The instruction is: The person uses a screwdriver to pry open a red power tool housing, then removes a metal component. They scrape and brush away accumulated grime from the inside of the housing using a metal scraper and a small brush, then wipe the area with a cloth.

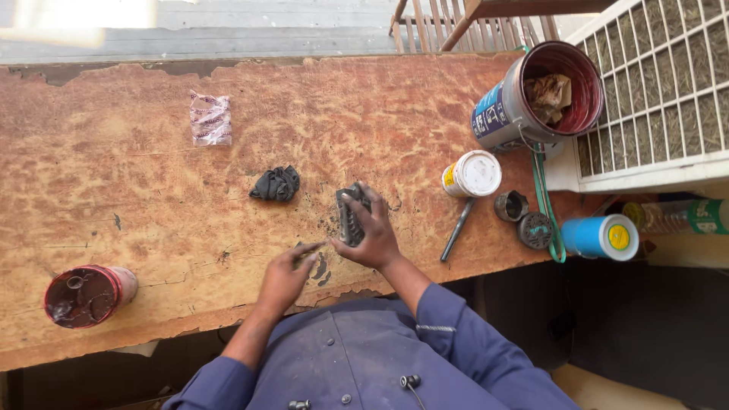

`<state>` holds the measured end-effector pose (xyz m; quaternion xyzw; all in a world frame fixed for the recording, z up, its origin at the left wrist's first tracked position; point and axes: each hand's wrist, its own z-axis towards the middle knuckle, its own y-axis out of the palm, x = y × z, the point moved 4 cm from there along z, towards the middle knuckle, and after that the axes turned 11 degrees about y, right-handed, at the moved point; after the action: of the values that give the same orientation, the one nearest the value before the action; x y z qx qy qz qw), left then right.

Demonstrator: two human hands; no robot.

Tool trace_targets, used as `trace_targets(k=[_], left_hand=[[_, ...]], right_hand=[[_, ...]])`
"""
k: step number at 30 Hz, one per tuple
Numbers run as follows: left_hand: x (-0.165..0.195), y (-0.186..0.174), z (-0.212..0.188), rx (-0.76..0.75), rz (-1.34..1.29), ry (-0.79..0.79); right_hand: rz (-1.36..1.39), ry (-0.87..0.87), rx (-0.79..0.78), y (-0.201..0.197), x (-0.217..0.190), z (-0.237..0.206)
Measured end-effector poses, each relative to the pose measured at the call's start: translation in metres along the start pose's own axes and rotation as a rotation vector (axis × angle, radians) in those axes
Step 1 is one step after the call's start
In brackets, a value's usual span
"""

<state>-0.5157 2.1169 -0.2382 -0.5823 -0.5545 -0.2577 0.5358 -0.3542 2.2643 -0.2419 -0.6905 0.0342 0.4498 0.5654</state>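
A person in a blue work shirt is leaning over a worn, reddish-brown wooden tabletop (pixel 137 190). The right hand (pixel 370 235) is pressing down on a dark grey, greasy ribbed metal part (pixel 350 215); its grip is wrapping over the part from the right, fingers curled closed around it. The part is lying flat with its long axis running roughly away from the person, its far end poking out past the fingertips. The left hand (pixel 285 273), just left of and nearer than that grip, is pinching a thin dark tool (pixel 310 248) between closed fingers, the tip pointing right toward the part.

Far to the right of the grips, a large grey paint bucket with a red inside (pixel 531 95) is lying tipped, holding crumpled brown paper. Closer to the right grip, a small white-lidded plastic jar (pixel 472 174) is standing shut, and a dark metal rod (pixel 457 229) is lying slantwise. Beyond those, a blue can with a yellow end (pixel 604 237) is lying on its side. Far left of the left grip, a small red tin (pixel 85 296) is holding dark red liquid. Just beyond the hands, a crumpled black rag (pixel 276 184) is resting.
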Motion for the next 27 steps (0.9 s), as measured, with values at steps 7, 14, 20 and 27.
trace_targets(k=[7, 14, 20, 27], left_hand=[[-0.034, -0.052, -0.033, 0.114, -0.034, 0.017], [-0.045, -0.093, -0.059, 0.129, -0.098, -0.067], [-0.065, -0.105, -0.066, 0.184, -0.033, -0.047], [-0.107, -0.095, -0.093, 0.115, 0.008, -0.124]], right_hand=[[-0.582, -0.046, -0.11, 0.031, -0.008, 0.009], [-0.423, -0.26, 0.243, -0.067, -0.09, 0.038], [-0.354, -0.299, 0.551, -0.132, -0.118, 0.002], [-0.589, 0.12, 0.181, 0.034, -0.028, -0.015]])
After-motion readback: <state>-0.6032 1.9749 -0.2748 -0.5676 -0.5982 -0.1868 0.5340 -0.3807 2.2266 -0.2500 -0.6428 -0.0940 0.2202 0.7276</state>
